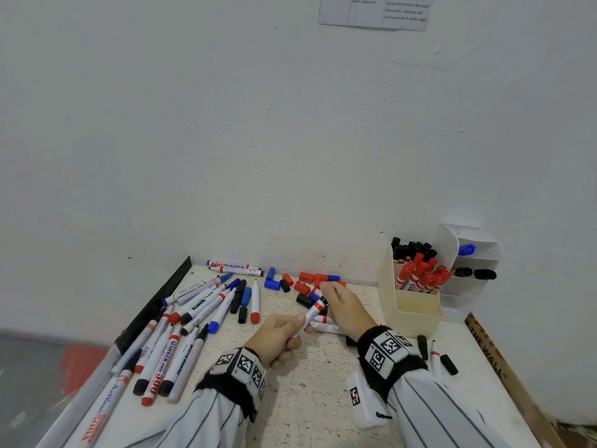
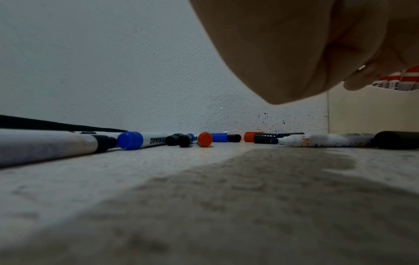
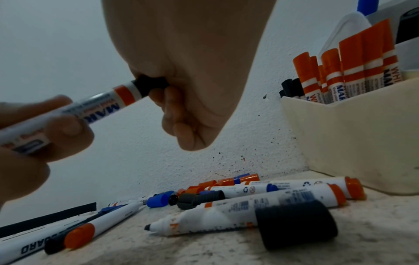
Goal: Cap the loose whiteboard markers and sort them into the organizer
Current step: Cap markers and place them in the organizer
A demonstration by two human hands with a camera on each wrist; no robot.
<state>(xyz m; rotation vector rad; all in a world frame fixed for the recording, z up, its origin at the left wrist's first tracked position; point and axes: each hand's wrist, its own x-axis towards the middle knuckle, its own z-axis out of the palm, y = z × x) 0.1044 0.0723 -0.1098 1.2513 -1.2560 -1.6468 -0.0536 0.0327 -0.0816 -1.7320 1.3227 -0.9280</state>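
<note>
Head view: a marker [image 1: 310, 314] is held at centre frame, barrel pinched in the curled fingers of the left hand [image 1: 280, 335], tip end covered by the right hand [image 1: 344, 308]. The organizer [image 1: 410, 310] sits at right, by the wall – roughly ten red-capped markers and a cluster of black-capped ones stand in the cream bin; one blue and two black caps are seen in the white tiers behind. About fifteen markers are left loose at lower left, about a dozen loose caps by the wall. Left wrist view: only the underside of the left hand [image 2: 306, 53] is shown; its finger state cannot be told here. A blue-capped marker [image 2: 145, 140] and scattered caps lie on the table [image 2: 204, 206]. Right wrist view: a black cap [image 3: 151, 85] is clamped in the curled right-hand fingers [image 3: 179, 107], seated on or just at the tip of the red-banded marker. Likely risks: colour mismatch – black cap on red band, so a mis-sort could follow; cap left half seated if not pushed home; nearby uncapped markers [image 3: 238, 211] could be rolled or smeared by a wrist.
</note>
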